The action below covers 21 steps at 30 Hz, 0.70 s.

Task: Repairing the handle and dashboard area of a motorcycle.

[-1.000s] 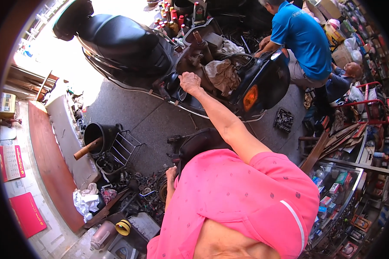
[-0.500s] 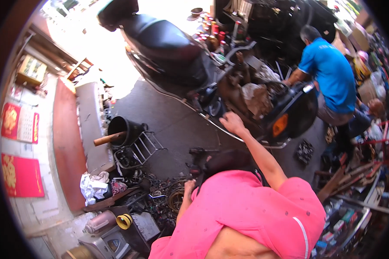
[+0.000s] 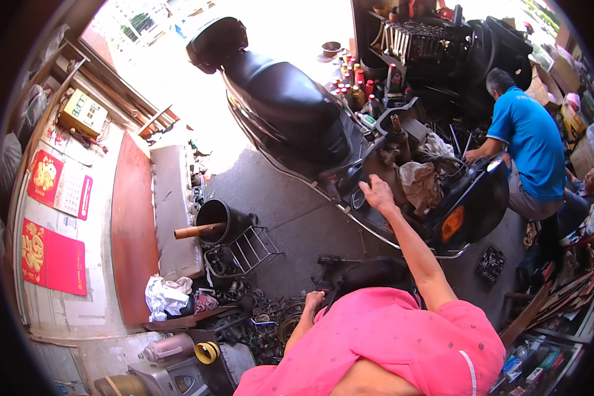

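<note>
My right hand [image 3: 378,194] is raised at a dark scooter [image 3: 472,211], its fingers apart beside the front body panel, near a round metal-rimmed part [image 3: 358,200]; whether it touches cannot be told. The scooter's open middle holds crumpled beige cloths [image 3: 418,186] and an upright stem [image 3: 397,129]. Lower down, my left hand [image 3: 315,300] has curled fingers at a black object [image 3: 369,277], partly hidden by my pink shirt; what it grips is unclear.
A co-worker in blue [image 3: 531,145] crouches at the scooter's front, another person [image 3: 584,188] behind. A black bucket [image 3: 226,218], wire rack [image 3: 251,254], socket set [image 3: 490,264] and heaped metal parts [image 3: 277,310] lie on the floor; a bench [image 3: 175,224] lines the left wall.
My view has swung, shifting the scene rightward and down. My right hand has loosened from a closed shape at the scooter to spread fingers. My left hand stays low.
</note>
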{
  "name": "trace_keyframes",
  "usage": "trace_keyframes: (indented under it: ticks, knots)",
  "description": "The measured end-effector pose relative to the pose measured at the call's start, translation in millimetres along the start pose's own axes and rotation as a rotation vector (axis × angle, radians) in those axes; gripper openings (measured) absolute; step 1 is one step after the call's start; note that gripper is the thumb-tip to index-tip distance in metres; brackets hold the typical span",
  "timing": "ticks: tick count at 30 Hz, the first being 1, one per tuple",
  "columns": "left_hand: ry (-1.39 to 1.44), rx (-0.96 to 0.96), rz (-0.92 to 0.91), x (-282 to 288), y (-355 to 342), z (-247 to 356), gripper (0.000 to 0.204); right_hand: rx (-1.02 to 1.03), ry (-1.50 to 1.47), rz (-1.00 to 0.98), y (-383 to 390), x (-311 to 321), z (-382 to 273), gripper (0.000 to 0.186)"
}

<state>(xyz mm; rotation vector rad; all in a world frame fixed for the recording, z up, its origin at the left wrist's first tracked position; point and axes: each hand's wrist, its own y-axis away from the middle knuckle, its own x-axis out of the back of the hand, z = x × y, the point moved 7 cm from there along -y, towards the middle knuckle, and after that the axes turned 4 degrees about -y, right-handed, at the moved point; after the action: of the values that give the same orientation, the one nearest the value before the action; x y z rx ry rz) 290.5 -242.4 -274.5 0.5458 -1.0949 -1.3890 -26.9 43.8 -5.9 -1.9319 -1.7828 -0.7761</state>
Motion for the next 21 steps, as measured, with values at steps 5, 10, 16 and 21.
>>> trace_keyframes:
  ticks: [5,10,16,21]
  knots:
    - [-0.176,-0.278,0.1,8,6,6,0.028,-0.134,0.071,0.167,-34,0,-20,0.039]
    - [-0.728,-0.442,0.033,9,-7,-35,0.039,-0.17,0.171,0.14,-48,1,-19,0.03]
    - [-0.684,-0.373,0.027,16,-7,-79,0.039,-0.323,0.107,0.195,-56,-4,-12,0.033]
    - [-0.621,-0.383,0.132,31,6,-71,0.039,-0.37,0.243,0.071,-68,-16,-5,0.043]
